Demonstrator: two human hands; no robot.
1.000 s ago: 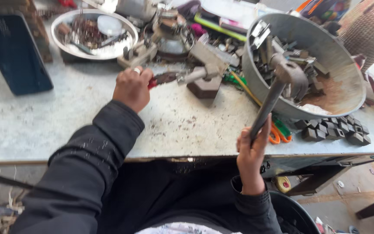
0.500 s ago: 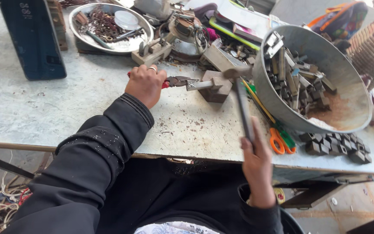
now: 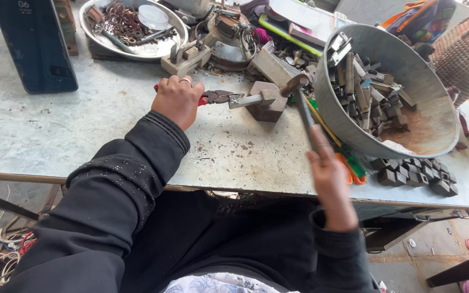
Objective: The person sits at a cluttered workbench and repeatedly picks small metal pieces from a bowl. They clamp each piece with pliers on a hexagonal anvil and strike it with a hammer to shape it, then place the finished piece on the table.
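Red-handled pliers (image 3: 215, 97), gripped by the left hand (image 3: 177, 100), pinch a metal piece (image 3: 251, 99) under the right hand's (image 3: 329, 179) clutched hammer (image 3: 298, 97).

Left hand (image 3: 177, 100) on table (image 3: 55, 135), gripping pliers (image 3: 217, 96). Pliers' tip clamps metal piece (image 3: 245, 100), which rests on block (image 3: 268, 101). Right hand (image 3: 329, 182) near table's front edge, holding hammer (image 3: 299, 100); hammer head above block. Big bowl (image 3: 435, 130) right of block, tilted, metal parts (image 3: 365, 89) inside. Small blocks (image 3: 413, 173) before bowl, on table. Shallow dish (image 3: 90, 13) behind left hand, scrap in it. Dark box (image 3: 33, 46) at far left.
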